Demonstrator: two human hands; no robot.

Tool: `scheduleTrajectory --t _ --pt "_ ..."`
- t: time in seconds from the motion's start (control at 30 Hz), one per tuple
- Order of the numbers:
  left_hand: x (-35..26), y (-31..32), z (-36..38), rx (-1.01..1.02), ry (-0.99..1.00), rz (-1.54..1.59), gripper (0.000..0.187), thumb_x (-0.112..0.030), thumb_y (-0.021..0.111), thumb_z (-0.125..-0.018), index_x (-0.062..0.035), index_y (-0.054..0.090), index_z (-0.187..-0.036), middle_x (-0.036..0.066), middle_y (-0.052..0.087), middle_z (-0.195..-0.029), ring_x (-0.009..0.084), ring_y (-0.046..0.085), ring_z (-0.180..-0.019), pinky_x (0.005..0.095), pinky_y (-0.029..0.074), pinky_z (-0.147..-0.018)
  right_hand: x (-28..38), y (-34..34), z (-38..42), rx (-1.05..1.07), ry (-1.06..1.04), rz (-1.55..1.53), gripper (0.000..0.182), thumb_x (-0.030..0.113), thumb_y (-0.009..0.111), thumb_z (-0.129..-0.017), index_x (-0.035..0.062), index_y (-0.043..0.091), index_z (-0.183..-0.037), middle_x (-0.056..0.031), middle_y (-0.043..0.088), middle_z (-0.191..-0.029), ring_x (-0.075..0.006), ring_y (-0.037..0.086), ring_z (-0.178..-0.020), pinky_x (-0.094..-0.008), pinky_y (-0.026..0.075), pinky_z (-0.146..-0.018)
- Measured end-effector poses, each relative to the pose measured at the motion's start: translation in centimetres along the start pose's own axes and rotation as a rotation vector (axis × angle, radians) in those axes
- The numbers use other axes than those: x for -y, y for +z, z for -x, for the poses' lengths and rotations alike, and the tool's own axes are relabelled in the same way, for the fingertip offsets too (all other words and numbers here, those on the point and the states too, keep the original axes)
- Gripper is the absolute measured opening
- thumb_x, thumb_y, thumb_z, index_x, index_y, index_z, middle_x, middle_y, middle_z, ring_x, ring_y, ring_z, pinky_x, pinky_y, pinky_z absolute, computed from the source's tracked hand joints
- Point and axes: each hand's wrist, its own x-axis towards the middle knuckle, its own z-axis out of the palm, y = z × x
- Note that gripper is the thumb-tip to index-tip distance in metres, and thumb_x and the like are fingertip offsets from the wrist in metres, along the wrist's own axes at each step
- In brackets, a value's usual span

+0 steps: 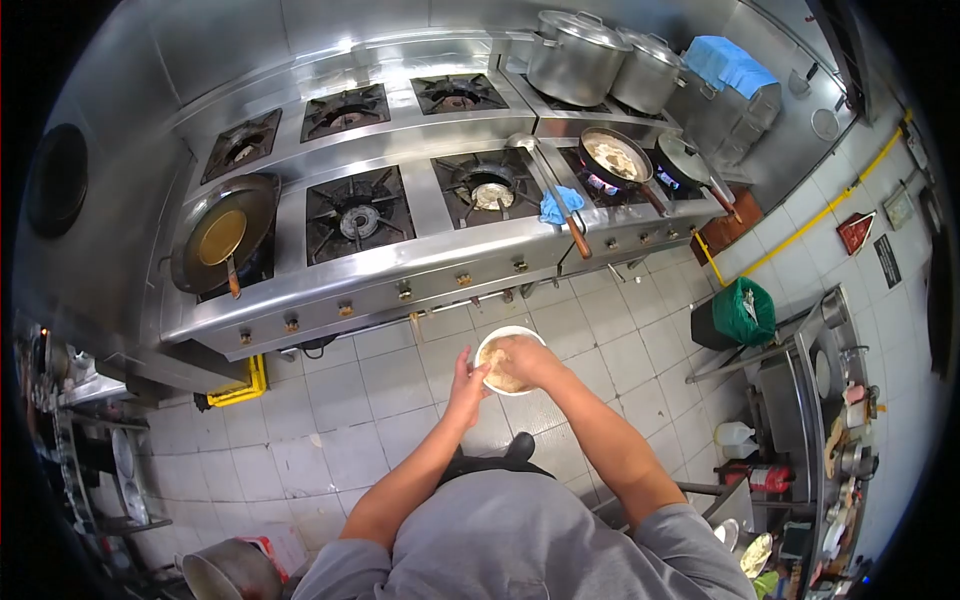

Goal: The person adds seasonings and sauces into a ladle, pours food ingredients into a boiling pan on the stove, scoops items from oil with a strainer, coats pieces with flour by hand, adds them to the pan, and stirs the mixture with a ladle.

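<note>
A white bowl [533, 333] is held in front of my body, above the tiled floor. My left hand [466, 388] grips its left side, thumb near the rim. My right hand [524, 361] reaches down into the bowl, fingers bent into a pale, crumbly food [501, 378]. Those right fingertips are partly hidden by the hand and the food. Beyond the bowl, the steel stove [430, 277] runs across the view. At its right part, a pan [614, 158] with pale food in liquid sits over a lit flame.
A large wok [225, 235] with a smaller pan in it sits at the stove's left. A ladle [560, 200] and a blue cloth [561, 204] lie by the front edge. Tall pots [578, 62] stand behind. A green-lined bin [744, 312] and a cluttered counter [815, 400] are at right.
</note>
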Motion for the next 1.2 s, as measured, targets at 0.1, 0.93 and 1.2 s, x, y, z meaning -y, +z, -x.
scheduleTrajectory --t 0.1,0.93,1.2 --pt "-0.2 -0.3 0.2 -0.013 -0.019 -0.042 0.070 -0.031 0.056 -0.089 -0.0180 0.018 -0.146 0.010 0.036 -0.136 0.0240 0.040 -0.122 0.0489 0.042 -0.091 0.5 -0.6 0.0 -0.055 0.022 0.060 0.035 0.025 0.055 -0.081 0.0094 0.061 -0.112 -0.0173 0.065 -0.104 -0.0328 0.062 -0.099 -0.0453 0.049 -0.084" --pt "-0.8 0.1 0.7 0.001 0.040 -0.002 0.067 -0.025 0.054 -0.092 -0.0173 0.018 -0.147 0.012 0.036 -0.135 0.0254 0.041 -0.123 0.0478 0.045 -0.093 2.0 1.1 -0.1 -0.295 -0.004 0.173 0.020 0.018 0.054 -0.085 0.0023 0.059 -0.095 -0.0176 0.064 -0.088 -0.0359 0.065 -0.081 -0.0454 0.052 -0.070" --pt "-1.3 0.9 1.7 0.024 0.055 -0.016 0.078 -0.029 0.062 -0.088 -0.0130 0.015 -0.148 0.015 0.037 -0.127 0.0255 0.043 -0.116 0.0427 0.047 -0.089 4.0 0.5 0.8 -0.367 -0.013 0.149 0.014 0.017 0.062 -0.072 0.0041 0.066 -0.074 -0.0153 0.066 -0.082 -0.0324 0.064 -0.073 -0.0428 0.051 -0.066"
